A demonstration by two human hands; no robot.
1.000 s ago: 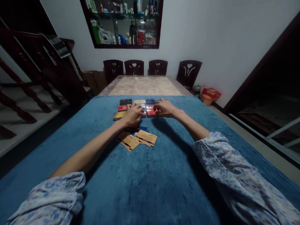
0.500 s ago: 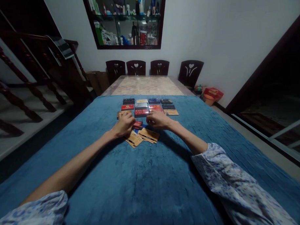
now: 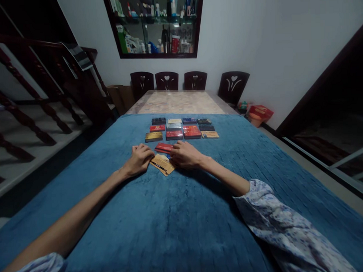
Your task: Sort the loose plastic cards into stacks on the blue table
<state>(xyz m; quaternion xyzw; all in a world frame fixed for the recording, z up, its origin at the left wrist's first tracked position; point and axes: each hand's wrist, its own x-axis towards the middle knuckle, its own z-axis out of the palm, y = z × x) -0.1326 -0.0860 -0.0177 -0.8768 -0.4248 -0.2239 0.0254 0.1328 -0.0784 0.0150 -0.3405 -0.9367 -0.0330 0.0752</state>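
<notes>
My left hand [image 3: 139,159] is closed with its fingers bent, the fingertips at the left edge of some loose yellow cards [image 3: 164,165] on the blue cloth. What it pinches, if anything, is hidden. My right hand [image 3: 186,155] curls over the right side of these cards, its fingertips partly out of sight. A red card [image 3: 164,147] lies just beyond, its right end meeting the right fingers. Between the hands a bit of a blue card [image 3: 168,156] shows. Farther off are card stacks in rows, among them a gold stack [image 3: 153,137] and a red stack [image 3: 191,132].
A blue cloth [image 3: 160,224] covers the near part of the long table; its far end shows a pale patterned top [image 3: 180,102]. Dark chairs [image 3: 167,81] stand behind it. A wooden stair railing [image 3: 41,41] is at left, a red box [image 3: 261,112] on the floor at right.
My left hand has drawn back from the gold stack, which now shows fully. My right hand has come nearer and covers the right-hand yellow cards. The view has shifted slightly.
</notes>
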